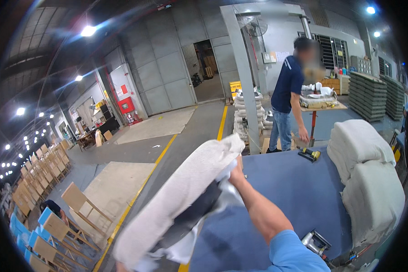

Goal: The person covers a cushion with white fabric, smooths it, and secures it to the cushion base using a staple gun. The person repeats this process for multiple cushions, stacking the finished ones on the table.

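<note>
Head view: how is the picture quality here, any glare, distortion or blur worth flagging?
Head view: strong fisheye, so the grey pillar and yellow floor line bow, with a black rim at the corners; ceiling lamps blow out into flares; the upholstered cushion gripped by the right hand is slightly motion-soft; the blue table is evenly lit, with faint shadows.

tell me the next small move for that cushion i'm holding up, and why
Probably lower the cushion flat onto the blue table. The right hand grips its far end and holds it tilted in the air over the table's edge, loose white fabric hanging under it. The left hand is barely in view at the lower edge.
</note>
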Available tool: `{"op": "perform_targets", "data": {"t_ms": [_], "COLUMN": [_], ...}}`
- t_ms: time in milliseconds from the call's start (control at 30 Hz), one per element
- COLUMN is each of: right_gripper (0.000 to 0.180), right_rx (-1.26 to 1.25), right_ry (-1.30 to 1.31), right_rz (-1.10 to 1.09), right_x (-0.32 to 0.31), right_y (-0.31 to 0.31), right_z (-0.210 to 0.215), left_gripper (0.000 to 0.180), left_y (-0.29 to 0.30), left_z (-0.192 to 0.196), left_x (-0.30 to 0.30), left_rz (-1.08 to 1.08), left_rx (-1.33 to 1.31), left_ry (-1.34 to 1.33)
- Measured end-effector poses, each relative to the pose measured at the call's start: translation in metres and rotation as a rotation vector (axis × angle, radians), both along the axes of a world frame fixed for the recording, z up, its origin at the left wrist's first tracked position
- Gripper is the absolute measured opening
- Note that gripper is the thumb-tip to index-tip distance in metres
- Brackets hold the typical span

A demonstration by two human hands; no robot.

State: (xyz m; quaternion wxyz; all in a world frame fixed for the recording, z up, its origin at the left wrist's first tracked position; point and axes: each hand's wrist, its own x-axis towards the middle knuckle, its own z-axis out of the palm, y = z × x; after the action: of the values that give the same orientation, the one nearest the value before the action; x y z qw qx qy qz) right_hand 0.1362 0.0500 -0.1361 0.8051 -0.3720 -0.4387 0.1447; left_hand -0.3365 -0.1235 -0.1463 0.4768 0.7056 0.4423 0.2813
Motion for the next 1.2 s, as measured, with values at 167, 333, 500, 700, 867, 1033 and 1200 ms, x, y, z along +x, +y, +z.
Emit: {"op": "perform_targets", "data": {"t_ms": [167, 333, 500, 700, 867, 1033, 1200], "right_gripper": [0.04, 0.029, 0.034, 0.033, 0.053, 0.068, 0.074], "right_rx": [0.163, -0.452, -0.141, -0.293, -0.537, -0.548, -0.175], "right_ry": [0.203, 0.184, -0.363, 0.002, 0.199, 0.162, 0.48], "right_rz": [0.374, 0.531, 0.596, 0.369, 0.236, -0.417, -0.43], "right_x": [0.068, 0.032, 0.028, 0.012, 0.022, -0.04, 0.036], "right_y": [0.001, -0.063, -0.156, -0.267, -0.409, -0.419, -0.39], "right_z": [0.066, 0.054, 0.051, 0.006, -0.085, -0.131, -0.099], "left_gripper": [0.069, 0.06, 0.085, 0.106, 0.073, 0.052, 0.06], "left_y": [-0.032, -0.032, 0.041, 0.073, 0.079, 0.058, 0.012], "left_z": [-0.094, -0.113, 0.037, 0.131, 0.133, 0.14, 0.169], "left_x": [0.125, 0.178, 0.222, 0.313, 0.334, 0.341, 0.339], "left_rz": [-0.362, -0.636, -0.579, -1.045, -1.125, -1.036, -1.023], "left_rx": [-0.037, -0.072, 0.764, 1.093, 1.185, 1.27, 1.304], "left_ry": [-0.047, -0.062, 0.013, 0.546, 0.369, 0.311, 0.402]}}
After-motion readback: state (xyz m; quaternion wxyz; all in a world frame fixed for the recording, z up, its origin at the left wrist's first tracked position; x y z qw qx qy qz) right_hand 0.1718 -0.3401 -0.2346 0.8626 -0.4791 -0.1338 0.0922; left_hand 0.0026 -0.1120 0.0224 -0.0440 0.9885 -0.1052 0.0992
